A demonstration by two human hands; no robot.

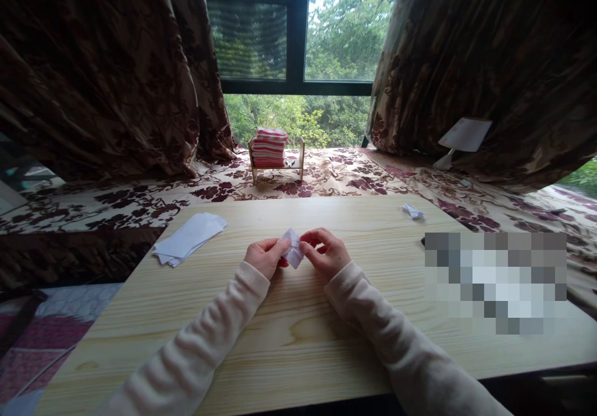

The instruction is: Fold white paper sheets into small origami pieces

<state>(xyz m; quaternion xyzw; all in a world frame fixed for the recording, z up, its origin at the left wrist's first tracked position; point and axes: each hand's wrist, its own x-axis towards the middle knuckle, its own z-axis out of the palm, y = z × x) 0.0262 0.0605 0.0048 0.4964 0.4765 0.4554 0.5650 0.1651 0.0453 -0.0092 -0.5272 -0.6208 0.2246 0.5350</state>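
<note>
A small folded piece of white paper point(293, 251) is held up above the middle of the wooden table point(280, 354). My left hand point(265, 255) pinches its left side, thumb on the front. On the right side, the thumb and forefinger of my right hand point(327, 252) close on the paper's edge. Creases and a pointed lower corner show on it; the fingers hide part of its outline. To the left lies a stack of white paper sheets point(191, 237). Another small folded paper point(413, 211) rests near the table's far right corner.
Behind the table, a patterned cloth covers a ledge, where a small wooden rack point(301, 161) carries folded striped cloths point(269, 147). A white lamp point(465, 134) stands at the right by the curtain. A blurred-out patch point(499, 282) covers something on the table's right side.
</note>
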